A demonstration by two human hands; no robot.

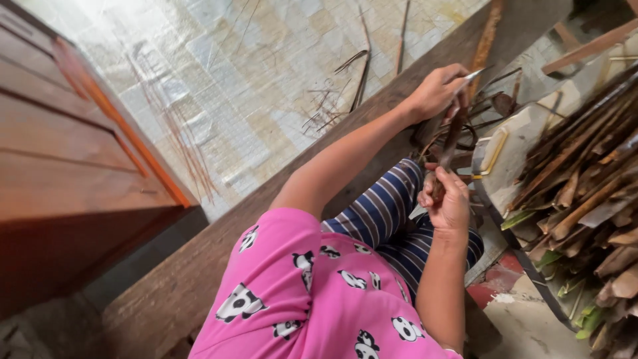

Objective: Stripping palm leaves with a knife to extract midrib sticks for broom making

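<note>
My left hand (pixel 437 91) is closed around a small knife (pixel 476 73) whose metal blade sticks out past the fingers. My right hand (pixel 449 201) grips the lower end of a dark brown dried leaf strip (pixel 453 136) that runs up to the knife hand. Both hands work above my knees, which are in striped trousers (pixel 389 206). The blade rests against the upper part of the strip.
A round basin (pixel 515 143) piled with dried and green leaf pieces (pixel 578 193) stands at the right. Thin stripped sticks (pixel 362 70) lie on the pale woven mat (pixel 232 86). A wooden beam (pixel 199 272) crosses diagonally; a wooden cabinet (pixel 66 153) fills the left.
</note>
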